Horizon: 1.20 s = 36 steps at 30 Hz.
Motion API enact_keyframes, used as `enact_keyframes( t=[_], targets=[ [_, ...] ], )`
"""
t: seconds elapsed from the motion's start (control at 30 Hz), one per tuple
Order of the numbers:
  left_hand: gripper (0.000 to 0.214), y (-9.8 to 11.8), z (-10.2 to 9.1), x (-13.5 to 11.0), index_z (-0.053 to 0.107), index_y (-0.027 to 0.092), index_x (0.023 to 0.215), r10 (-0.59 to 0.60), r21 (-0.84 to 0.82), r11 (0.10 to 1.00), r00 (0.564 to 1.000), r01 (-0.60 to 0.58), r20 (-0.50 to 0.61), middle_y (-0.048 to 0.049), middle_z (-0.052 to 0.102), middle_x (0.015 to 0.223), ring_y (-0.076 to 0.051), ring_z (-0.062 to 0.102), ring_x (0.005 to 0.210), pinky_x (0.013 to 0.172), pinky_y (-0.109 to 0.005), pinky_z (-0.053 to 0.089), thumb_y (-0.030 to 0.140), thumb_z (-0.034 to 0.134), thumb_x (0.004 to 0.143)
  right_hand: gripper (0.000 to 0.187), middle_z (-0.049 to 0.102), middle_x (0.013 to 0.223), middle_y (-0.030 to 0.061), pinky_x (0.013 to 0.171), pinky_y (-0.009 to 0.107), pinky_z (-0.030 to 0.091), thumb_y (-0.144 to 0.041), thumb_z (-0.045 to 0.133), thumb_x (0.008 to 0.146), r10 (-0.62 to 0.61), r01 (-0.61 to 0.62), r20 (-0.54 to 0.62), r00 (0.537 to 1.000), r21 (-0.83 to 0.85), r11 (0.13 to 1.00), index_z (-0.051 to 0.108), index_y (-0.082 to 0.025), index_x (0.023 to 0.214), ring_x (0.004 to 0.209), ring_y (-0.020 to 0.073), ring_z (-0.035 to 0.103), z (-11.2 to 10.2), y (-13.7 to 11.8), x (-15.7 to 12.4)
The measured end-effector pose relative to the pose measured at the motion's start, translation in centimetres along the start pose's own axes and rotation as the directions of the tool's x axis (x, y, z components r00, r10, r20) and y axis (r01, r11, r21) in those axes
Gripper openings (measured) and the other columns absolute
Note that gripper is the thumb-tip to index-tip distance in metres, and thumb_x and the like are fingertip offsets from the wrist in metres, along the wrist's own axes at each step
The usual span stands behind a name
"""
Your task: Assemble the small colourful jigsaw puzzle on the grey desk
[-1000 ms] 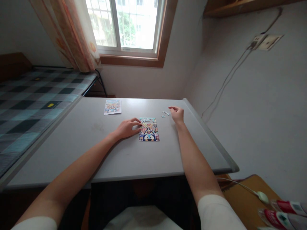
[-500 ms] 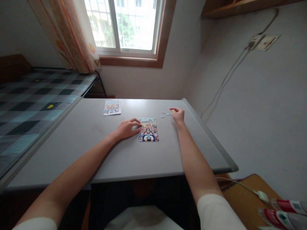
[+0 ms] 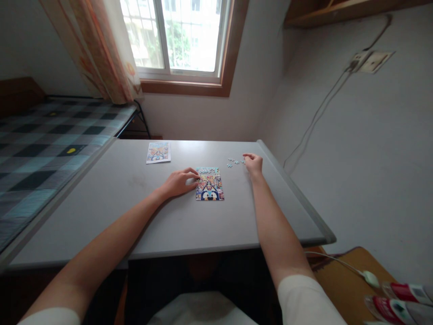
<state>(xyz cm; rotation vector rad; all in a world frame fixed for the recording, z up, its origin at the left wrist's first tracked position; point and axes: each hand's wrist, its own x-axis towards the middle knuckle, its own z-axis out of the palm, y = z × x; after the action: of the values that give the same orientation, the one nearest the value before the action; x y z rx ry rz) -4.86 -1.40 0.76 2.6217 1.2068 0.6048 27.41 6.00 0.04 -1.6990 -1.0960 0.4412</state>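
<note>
A colourful jigsaw puzzle (image 3: 209, 185) lies flat on the grey table, with a blue cartoon face at its near end and gaps among the pale pieces at its far end. My left hand (image 3: 181, 181) rests at its left edge, thumb and fingers apart, fingertips touching the border. To the right of the puzzle, several loose puzzle pieces (image 3: 236, 162) lie scattered. Beside them is my right hand (image 3: 253, 163), its fingers curled together. Whatever may be between those fingertips is too small to make out.
A printed picture sheet (image 3: 158, 152) lies at the table's (image 3: 162, 230) far left. Left of the table stands a bed with a checked cover (image 3: 57, 131). Bottles (image 3: 389, 309) and a white cable plug (image 3: 370, 278) are on a brown surface at the lower right.
My right hand has shifted slightly to the right, uncovering a little more of the loose pieces. My left hand stays at the puzzle's edge.
</note>
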Motion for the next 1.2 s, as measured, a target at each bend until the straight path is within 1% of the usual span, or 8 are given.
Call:
enact_keyframes(
  t=[0.1, 0.33, 0.47, 0.6, 0.73, 0.9, 1.07, 1.2],
  targets=[
    [0.035, -0.1, 0.1, 0.0, 0.071, 0.032, 0.11, -0.006, -0.006, 1.0, 1.0, 0.006, 0.0, 0.0005, 0.064, 0.121, -0.021, 0.066, 0.096, 0.091, -0.034, 0.049, 0.049, 0.048, 0.089, 0.035, 0.071, 0.079, 0.0068, 0.072, 0.029, 0.05, -0.022, 0.049, 0.071, -0.005, 0.006, 0.016, 1.0, -0.059, 0.998, 0.075, -0.013, 0.092, 0.07, 0.0175, 0.063, 0.0, 0.2, 0.0],
    [0.033, 0.0, 0.0, 0.0, 0.071, 0.031, 0.109, 0.006, -0.001, 1.0, 1.0, -0.006, -0.005, 0.0003, 0.065, 0.121, -0.021, 0.067, 0.096, 0.09, -0.033, 0.049, 0.046, 0.05, 0.089, 0.035, 0.071, 0.095, 0.0087, 0.085, 0.03, 0.048, -0.016, 0.052, 0.076, -0.027, 0.07, 0.143, 0.989, -0.309, 0.948, 0.074, -0.017, 0.102, 0.087, 0.0192, 0.065, 0.1, 0.1, -0.6],
    [0.034, 0.1, 0.0, 0.0, 0.071, 0.03, 0.109, 0.006, 0.01, 1.0, 1.0, -0.006, 0.001, 0.0, 0.065, 0.121, -0.021, 0.067, 0.096, 0.088, -0.034, 0.05, 0.047, 0.05, 0.089, 0.035, 0.068, 0.101, 0.009, 0.092, 0.031, 0.046, -0.018, 0.054, 0.08, -0.043, 0.113, 0.183, 0.982, -0.393, 0.912, 0.072, -0.021, 0.11, 0.092, 0.0187, 0.063, 0.2, 0.2, -1.1],
    [0.034, 0.0, 0.1, 0.0, 0.071, 0.03, 0.109, 0.005, 0.013, 1.0, 1.0, -0.005, 0.001, 0.0003, 0.065, 0.121, -0.021, 0.067, 0.096, 0.088, -0.033, 0.049, 0.047, 0.049, 0.09, 0.032, 0.064, 0.106, 0.0099, 0.095, 0.034, 0.044, -0.024, 0.059, 0.081, -0.063, 0.151, 0.199, 0.978, -0.464, 0.873, 0.072, -0.024, 0.11, 0.095, 0.0202, 0.061, 0.2, 0.3, -1.4],
    [0.033, 0.0, 0.1, 0.1, 0.071, 0.031, 0.109, 0.0, 0.005, 1.0, 1.0, 0.0, -0.003, 0.0005, 0.065, 0.121, -0.021, 0.067, 0.096, 0.089, -0.033, 0.049, 0.047, 0.05, 0.089, 0.027, 0.063, 0.102, 0.0085, 0.092, 0.033, 0.045, -0.026, 0.061, 0.078, -0.079, 0.162, 0.189, 0.979, -0.477, 0.864, 0.074, -0.025, 0.102, 0.093, 0.0202, 0.06, 0.2, 0.3, -1.5],
    [0.033, 0.2, -0.1, 0.1, 0.071, 0.031, 0.108, -0.005, -0.011, 1.0, 1.0, 0.005, 0.001, 0.0002, 0.065, 0.121, -0.021, 0.067, 0.096, 0.09, -0.034, 0.049, 0.047, 0.05, 0.089, 0.022, 0.065, 0.094, 0.0066, 0.085, 0.032, 0.047, -0.023, 0.061, 0.074, -0.031, 0.119, 0.196, 0.98, -0.452, 0.884, 0.073, -0.022, 0.092, 0.088, 0.0194, 0.06, 0.2, 0.2, -1.3],
    [0.034, 0.1, -0.1, 0.0, 0.071, 0.031, 0.109, -0.007, 0.002, 1.0, 1.0, 0.007, 0.005, 0.0005, 0.064, 0.122, -0.021, 0.067, 0.096, 0.09, -0.034, 0.049, 0.048, 0.049, 0.089, 0.028, 0.067, 0.097, 0.0068, 0.084, 0.031, 0.048, -0.023, 0.061, 0.073, -0.033, 0.112, 0.189, 0.982, -0.427, 0.897, 0.071, -0.022, 0.098, 0.087, 0.0195, 0.062, 0.2, 0.2, -1.3],
    [0.034, 0.1, 0.0, 0.0, 0.071, 0.031, 0.109, -0.001, 0.0, 1.0, 1.0, 0.001, 0.003, 0.0005, 0.065, 0.121, -0.021, 0.067, 0.096, 0.089, -0.034, 0.049, 0.047, 0.049, 0.089, 0.029, 0.069, 0.097, 0.0083, 0.084, 0.03, 0.048, -0.018, 0.052, 0.077, -0.01, 0.068, 0.15, 0.989, -0.384, 0.921, 0.072, -0.02, 0.098, 0.088, 0.0199, 0.064, 0.3, 0.3, -0.9]
  ],
)
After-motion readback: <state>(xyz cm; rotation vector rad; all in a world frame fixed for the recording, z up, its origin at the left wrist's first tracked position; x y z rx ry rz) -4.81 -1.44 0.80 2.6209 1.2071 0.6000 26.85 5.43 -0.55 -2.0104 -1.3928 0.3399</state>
